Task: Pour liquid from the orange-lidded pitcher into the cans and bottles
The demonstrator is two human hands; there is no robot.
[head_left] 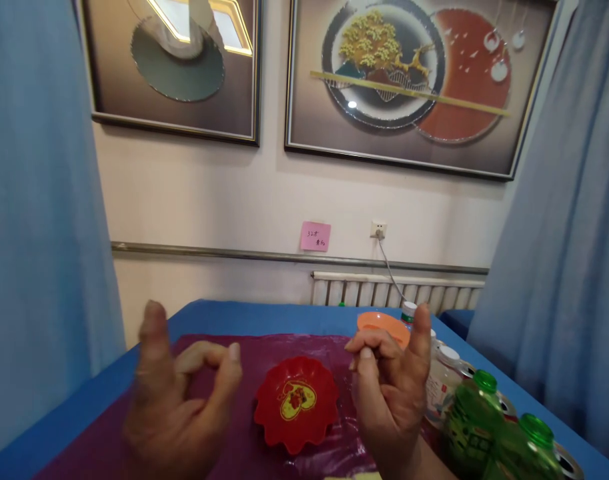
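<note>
Both of my hands are raised above the table. My left hand (184, 393) has one finger pointing up, while its thumb and another finger curl together in a pinch with nothing visible in it. My right hand (394, 387) also has a finger up, with the thumb pressed to the curled fingers and no object showing there. Between the hands, a red scalloped plate (321, 397) with a yellow heart-shaped print lies on a shiny purple sheet (234, 460). Neither hand touches the plate. Behind my right hand, an orange dish (379, 321) is partly hidden.
A blue cloth (264, 313) covers the table. Along its right side stand green plastic bottles (471, 417), a clear jar (441, 380), a white-capped bottle (409, 309) and cans. Blue curtains (39, 200) hang at both sides. Behind are a radiator (369, 288) and a plugged-in cable (388, 267).
</note>
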